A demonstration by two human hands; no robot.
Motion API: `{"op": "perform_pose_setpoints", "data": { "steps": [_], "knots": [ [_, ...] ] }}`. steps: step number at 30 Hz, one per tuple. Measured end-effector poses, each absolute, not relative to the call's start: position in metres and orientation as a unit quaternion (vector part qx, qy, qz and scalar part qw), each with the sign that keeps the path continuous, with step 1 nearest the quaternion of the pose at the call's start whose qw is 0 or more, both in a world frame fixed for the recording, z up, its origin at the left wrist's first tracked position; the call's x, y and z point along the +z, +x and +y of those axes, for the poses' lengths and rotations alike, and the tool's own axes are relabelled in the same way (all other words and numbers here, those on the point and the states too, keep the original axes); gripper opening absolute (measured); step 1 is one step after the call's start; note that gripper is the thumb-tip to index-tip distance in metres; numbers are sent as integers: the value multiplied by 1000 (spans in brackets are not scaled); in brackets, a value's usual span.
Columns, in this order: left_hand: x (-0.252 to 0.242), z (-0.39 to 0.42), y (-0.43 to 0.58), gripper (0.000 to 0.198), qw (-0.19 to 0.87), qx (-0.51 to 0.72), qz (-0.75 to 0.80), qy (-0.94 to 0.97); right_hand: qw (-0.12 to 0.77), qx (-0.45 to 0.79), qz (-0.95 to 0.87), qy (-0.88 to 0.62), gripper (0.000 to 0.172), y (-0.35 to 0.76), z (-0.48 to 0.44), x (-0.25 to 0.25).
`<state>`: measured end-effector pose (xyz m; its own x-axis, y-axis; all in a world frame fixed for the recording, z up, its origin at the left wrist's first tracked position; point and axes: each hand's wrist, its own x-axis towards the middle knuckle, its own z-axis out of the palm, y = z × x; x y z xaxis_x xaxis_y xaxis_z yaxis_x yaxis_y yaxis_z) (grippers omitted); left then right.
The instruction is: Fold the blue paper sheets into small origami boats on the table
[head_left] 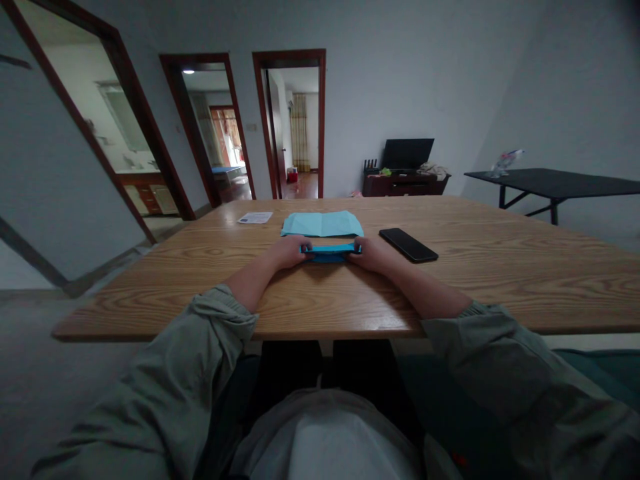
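Note:
Between my two hands is a folded piece of blue paper (331,251), its long edge facing me just above the wooden table. My left hand (293,251) pinches its left end, and my right hand (369,253) grips the right end. Both sets of fingers are closed on it, with the fingertips partly hidden. Right behind the folded piece lies a light blue sheet of paper (323,225) with visible creases, resting on the tabletop.
A black phone (409,245) lies right of my right hand on the wooden table (320,307). Toward the far left is a small white printed card (255,218). Beyond stand a black table (555,183) and a dark cabinet (405,185) bearing a monitor (407,154).

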<state>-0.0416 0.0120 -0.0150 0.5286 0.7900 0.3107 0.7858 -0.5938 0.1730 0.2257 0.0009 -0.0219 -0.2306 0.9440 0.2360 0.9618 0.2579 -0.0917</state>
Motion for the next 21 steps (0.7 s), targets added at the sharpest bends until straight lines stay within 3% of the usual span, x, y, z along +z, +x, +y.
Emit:
{"op": "perform_pose_setpoints", "data": {
  "steps": [5,9,16,21],
  "knots": [
    [-15,8,-38,11,-16,187,452,872,105,-65,-784,-608,38,223,-1,-22],
    [-19,12,-38,16,9,196,445,874,109,-49,-794,-596,36,225,-1,-22],
    [-4,8,-56,36,164,117,461,864,100,56,-815,-568,28,235,1,-13],
    [-3,9,-61,32,160,129,466,861,107,68,-800,-586,31,236,-1,-9]
  ]
}}
